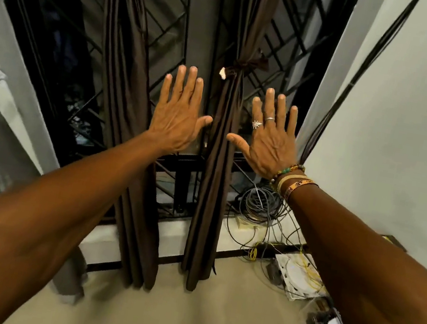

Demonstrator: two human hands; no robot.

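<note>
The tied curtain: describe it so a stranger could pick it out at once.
Start at the barred window, where two dark brown curtains hang. The tied curtain is the right one, seen between the left hand and the right hand. Unlike the loose curtain beside it, a brown band cinches it partway up.

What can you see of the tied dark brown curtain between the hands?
The dark brown curtain looks like smooth, shiny fabric. It hangs straight in narrow folds before the black window grille, gathered by a knotted band of matching cloth, its hem past the white sill. The open left hand and right hand flank it; contact is unclear.
</note>
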